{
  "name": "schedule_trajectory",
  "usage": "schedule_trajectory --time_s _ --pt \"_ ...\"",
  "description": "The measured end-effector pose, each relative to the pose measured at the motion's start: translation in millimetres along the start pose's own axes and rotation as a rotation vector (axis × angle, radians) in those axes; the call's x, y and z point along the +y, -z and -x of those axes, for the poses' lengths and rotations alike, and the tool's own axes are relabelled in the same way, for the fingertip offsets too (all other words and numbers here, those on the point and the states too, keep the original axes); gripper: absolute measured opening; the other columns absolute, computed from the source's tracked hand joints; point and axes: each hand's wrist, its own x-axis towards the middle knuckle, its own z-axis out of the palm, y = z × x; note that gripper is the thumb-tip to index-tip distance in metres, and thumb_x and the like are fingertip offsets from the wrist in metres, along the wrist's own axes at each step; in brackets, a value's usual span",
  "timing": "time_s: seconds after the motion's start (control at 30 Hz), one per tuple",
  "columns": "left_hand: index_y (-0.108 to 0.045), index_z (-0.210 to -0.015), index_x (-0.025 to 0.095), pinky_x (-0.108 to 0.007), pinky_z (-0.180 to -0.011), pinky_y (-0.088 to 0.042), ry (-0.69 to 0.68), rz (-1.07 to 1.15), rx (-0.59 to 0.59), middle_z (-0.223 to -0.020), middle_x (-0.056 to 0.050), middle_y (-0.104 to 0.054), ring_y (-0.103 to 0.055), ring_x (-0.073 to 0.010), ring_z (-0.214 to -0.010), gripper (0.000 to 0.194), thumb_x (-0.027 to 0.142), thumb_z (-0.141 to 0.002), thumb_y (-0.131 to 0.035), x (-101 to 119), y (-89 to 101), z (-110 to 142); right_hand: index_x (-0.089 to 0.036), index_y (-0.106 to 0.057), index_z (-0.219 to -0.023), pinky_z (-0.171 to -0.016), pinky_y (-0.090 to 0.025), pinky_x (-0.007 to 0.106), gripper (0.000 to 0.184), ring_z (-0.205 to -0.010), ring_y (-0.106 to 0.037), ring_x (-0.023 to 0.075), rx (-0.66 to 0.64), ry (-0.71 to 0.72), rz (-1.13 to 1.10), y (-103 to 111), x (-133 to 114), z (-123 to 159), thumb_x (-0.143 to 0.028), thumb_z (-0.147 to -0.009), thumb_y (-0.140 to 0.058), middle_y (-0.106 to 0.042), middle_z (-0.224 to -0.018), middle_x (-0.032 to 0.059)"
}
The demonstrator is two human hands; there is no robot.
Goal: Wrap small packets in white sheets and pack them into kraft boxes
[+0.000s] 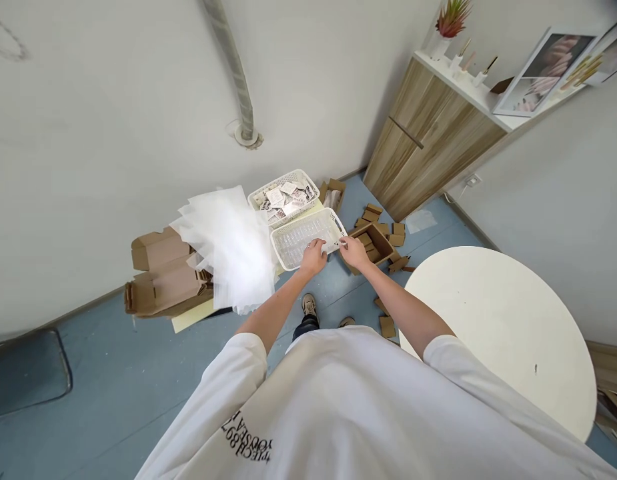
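Over the near right part of a white plastic basket (277, 252) is my left hand (314, 257), its fingers curled and a ring on one of them. My right hand (355, 253) is at the basket's right end, fingers pinched together near small dark specks. What either hand grips is too small or too clear to make out. Rows of clear plastic pieces (299, 237) lie inside this basket. Just behind it stands a second white basket (312, 185) filled with small printed cards (283, 199).
A fanned stack of white translucent sheets (238, 247) lies left, beside opened cardboard boxes (163, 280). To the right are a brown carton (371, 247) and several small folded boxes (372, 212). A round white table (498, 327) and a wooden cabinet (428, 133) stand further right.
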Motion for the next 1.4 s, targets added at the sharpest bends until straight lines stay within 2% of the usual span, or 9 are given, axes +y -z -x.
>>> schedule_trajectory --time_s 0.27,0.5,0.63,0.8,0.93,1.23,1.33,1.4 --pt "-0.055 -0.14 0.022 -0.057 -0.116 -0.039 -0.041 -0.048 -0.124 -0.157 -0.014 -0.047 -0.04 -0.0366 -0.147 0.047 0.015 -0.094 -0.049 -22 17.2 -45 -0.022 -0.07 -0.127 -0.102 -0.046 0.047 0.034 -0.121 -0.058 0.0335 0.043 -0.152 0.108 -17 -21 -58 -0.024 -0.099 -0.051 -0.072 -0.128 0.0116" --pt "-0.055 -0.137 0.023 -0.059 -0.116 -0.037 -0.039 -0.046 -0.169 -0.158 -0.014 -0.047 -0.039 -0.0353 -0.148 0.045 0.011 -0.095 -0.043 -35 24.2 -69 -0.022 -0.067 -0.132 -0.102 -0.043 0.046 0.037 -0.118 -0.059 0.033 0.065 -0.159 0.188 -35 -26 -94 -0.023 -0.098 -0.053 -0.073 -0.119 0.0134" --pt "-0.054 -0.137 0.022 -0.058 -0.114 -0.039 -0.059 -0.067 -0.198 -0.156 -0.014 -0.049 -0.041 -0.0348 -0.147 0.046 0.008 -0.095 -0.039 -40 27.5 -74 -0.02 -0.065 -0.133 -0.101 -0.041 0.047 0.037 -0.115 -0.059 0.0339 0.072 -0.166 0.229 -42 -29 -100 -0.023 -0.099 -0.051 -0.074 -0.114 0.0152" --pt "-0.052 -0.14 0.023 -0.055 -0.114 -0.039 -0.043 -0.076 -0.23 -0.149 -0.014 -0.055 -0.043 -0.0335 -0.145 0.047 0.01 -0.096 -0.041 -42 30.9 -75 -0.022 -0.062 -0.134 -0.102 -0.038 0.048 0.037 -0.118 -0.057 0.0344 0.079 -0.154 0.234 -48 -34 -103 -0.023 -0.098 -0.052 -0.074 -0.118 0.0147" --pt "-0.05 -0.142 0.023 -0.055 -0.115 -0.038 -0.041 -0.079 -0.249 -0.152 -0.014 -0.053 -0.042 -0.0334 -0.146 0.049 0.012 -0.095 -0.043 -42 32.0 -75 -0.022 -0.061 -0.133 -0.102 -0.036 0.05 0.038 -0.12 -0.055 0.0361 0.093 -0.152 0.198 -50 -33 -104 -0.021 -0.096 -0.054 -0.072 -0.123 0.015" --pt "-0.048 -0.146 0.023 -0.055 -0.119 -0.034 -0.056 -0.095 -0.27 -0.159 -0.013 -0.047 -0.038 -0.0343 -0.149 0.051 0.017 -0.095 -0.048 -47 28.8 -75 -0.019 -0.063 -0.126 -0.097 -0.038 0.045 0.035 -0.109 -0.062 0.0326 0.167 -0.158 0.183 -37 -39 -99 -0.015 -0.094 -0.049 -0.075 -0.11 0.014" --pt "-0.051 -0.143 0.024 -0.056 -0.12 -0.033 -0.038 -0.021 -0.227 -0.156 -0.013 -0.05 -0.038 -0.0341 -0.149 0.051 0.014 -0.093 -0.05 -46 28.4 -74 -0.019 -0.062 -0.121 -0.096 -0.039 0.044 0.03 -0.104 -0.064 0.0317 0.219 -0.135 0.19 -30 -43 -95 -0.016 -0.094 -0.05 -0.076 -0.107 0.0127" --pt "-0.051 -0.142 0.023 -0.054 -0.119 -0.036 0.017 0.142 -0.166 -0.152 -0.013 -0.054 -0.045 -0.032 -0.146 0.052 0.011 -0.091 -0.05 -43 26.9 -77 -0.02 -0.062 -0.119 -0.096 -0.04 0.043 0.028 -0.102 -0.065 0.0308 0.249 -0.112 0.178 -27 -45 -93 -0.017 -0.093 -0.051 -0.076 -0.106 0.012"
